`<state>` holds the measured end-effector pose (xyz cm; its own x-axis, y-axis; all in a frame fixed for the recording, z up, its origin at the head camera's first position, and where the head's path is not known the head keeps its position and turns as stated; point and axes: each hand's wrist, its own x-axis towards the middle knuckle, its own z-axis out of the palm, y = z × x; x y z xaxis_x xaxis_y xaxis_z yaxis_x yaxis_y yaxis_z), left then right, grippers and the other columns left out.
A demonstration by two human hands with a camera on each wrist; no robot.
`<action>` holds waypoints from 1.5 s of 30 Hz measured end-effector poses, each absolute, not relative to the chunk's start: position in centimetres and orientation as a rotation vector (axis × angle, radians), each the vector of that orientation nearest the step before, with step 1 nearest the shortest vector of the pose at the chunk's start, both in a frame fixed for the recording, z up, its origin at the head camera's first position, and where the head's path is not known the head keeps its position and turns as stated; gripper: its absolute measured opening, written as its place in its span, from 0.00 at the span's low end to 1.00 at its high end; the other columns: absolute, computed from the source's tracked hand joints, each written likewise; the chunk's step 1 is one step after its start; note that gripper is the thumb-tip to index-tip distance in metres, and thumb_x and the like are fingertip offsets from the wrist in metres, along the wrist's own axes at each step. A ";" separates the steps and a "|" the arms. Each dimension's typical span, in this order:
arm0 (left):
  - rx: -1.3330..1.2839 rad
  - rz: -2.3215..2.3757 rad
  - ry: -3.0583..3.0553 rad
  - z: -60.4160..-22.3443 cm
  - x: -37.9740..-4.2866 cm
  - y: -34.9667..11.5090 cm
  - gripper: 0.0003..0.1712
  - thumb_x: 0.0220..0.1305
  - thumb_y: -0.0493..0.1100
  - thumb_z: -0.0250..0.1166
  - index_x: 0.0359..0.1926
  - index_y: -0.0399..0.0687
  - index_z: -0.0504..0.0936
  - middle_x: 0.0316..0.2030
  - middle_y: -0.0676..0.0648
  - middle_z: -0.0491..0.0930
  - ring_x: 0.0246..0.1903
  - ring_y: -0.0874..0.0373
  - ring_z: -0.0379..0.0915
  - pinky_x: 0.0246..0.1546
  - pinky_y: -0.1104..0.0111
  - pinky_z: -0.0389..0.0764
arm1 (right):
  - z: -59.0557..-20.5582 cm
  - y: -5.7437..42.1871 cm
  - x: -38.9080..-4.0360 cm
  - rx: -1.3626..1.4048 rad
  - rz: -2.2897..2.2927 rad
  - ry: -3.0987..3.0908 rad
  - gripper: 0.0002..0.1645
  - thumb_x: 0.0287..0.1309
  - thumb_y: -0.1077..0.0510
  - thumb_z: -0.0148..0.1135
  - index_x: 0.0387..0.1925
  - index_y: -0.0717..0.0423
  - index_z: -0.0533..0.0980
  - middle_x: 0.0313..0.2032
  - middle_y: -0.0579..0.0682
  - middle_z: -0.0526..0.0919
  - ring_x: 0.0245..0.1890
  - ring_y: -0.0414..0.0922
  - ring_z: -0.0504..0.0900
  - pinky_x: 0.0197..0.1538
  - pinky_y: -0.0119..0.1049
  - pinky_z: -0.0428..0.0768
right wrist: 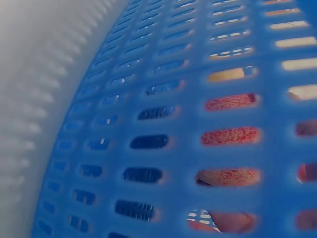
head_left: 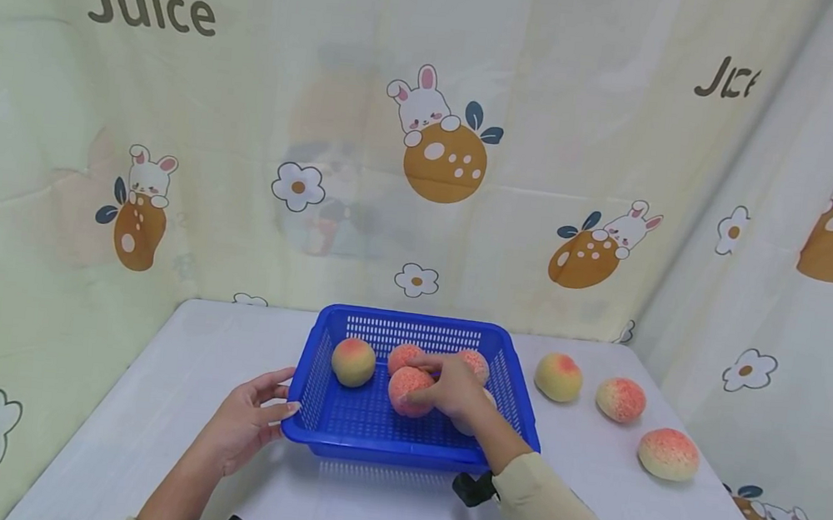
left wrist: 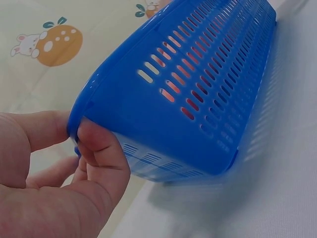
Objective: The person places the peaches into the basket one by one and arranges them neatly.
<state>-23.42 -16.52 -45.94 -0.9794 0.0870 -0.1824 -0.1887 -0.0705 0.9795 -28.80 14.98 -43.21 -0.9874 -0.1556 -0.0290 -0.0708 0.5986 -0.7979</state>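
A blue slotted plastic basket [head_left: 413, 450] stands on the table, with several peaches inside. My left hand [head_left: 244, 423] pinches its left rim between thumb and fingers, seen close up in the left wrist view, where the basket wall [left wrist: 129, 94] fills the middle. Inside the basket, my right hand [head_left: 458, 390] grips a pink peach [head_left: 407, 391] with thumb and fingers. A yellowish peach [head_left: 353, 363] lies on the left. Another pink peach [head_left: 403, 354] sits just behind the held one, and one more [head_left: 477, 365] is behind the hand. A pale peach is mostly hidden under the right wrist.
Right of the basket, three peaches lie on the white-covered table: a yellow one [head_left: 558, 377], a pink one [head_left: 621, 399] and a pink-and-cream one [head_left: 669, 454]. A patterned curtain [head_left: 355, 120] hangs behind. Basket slats [right wrist: 188, 124] fill most of the right wrist view, hiding that hand.
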 end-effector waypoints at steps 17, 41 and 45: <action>-0.106 2.169 2.005 -45.7 -23.3 -16.4 0.36 0.69 0.30 0.64 0.75 0.45 0.65 0.53 0.40 0.72 0.45 0.54 0.78 0.43 0.66 0.87 | -44.1 14.7 -29.4 -0.287 -1.168 2.822 0.29 0.44 0.51 0.84 0.52 0.45 0.86 0.50 0.47 0.87 0.51 0.47 0.81 0.54 0.47 0.84; -0.124 2.158 2.029 -45.8 -23.2 -16.2 0.35 0.69 0.31 0.64 0.75 0.46 0.66 0.54 0.39 0.72 0.44 0.53 0.79 0.42 0.66 0.87 | -44.3 14.5 -29.3 -0.260 -1.092 2.843 0.30 0.48 0.51 0.82 0.56 0.45 0.84 0.52 0.50 0.86 0.50 0.48 0.82 0.53 0.46 0.85; -0.122 2.154 2.036 -45.8 -23.2 -16.3 0.35 0.69 0.31 0.64 0.75 0.46 0.66 0.54 0.39 0.72 0.44 0.53 0.79 0.42 0.66 0.87 | -44.3 14.5 -29.3 -0.255 -1.095 2.836 0.30 0.49 0.51 0.81 0.56 0.45 0.84 0.52 0.50 0.86 0.48 0.47 0.81 0.50 0.44 0.86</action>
<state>-23.23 -16.25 -45.79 -0.9813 0.0706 -0.1789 -0.1826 -0.0501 0.9819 -29.30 14.54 -44.29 -0.9820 -0.1874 -0.0244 -0.1224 0.7290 -0.6735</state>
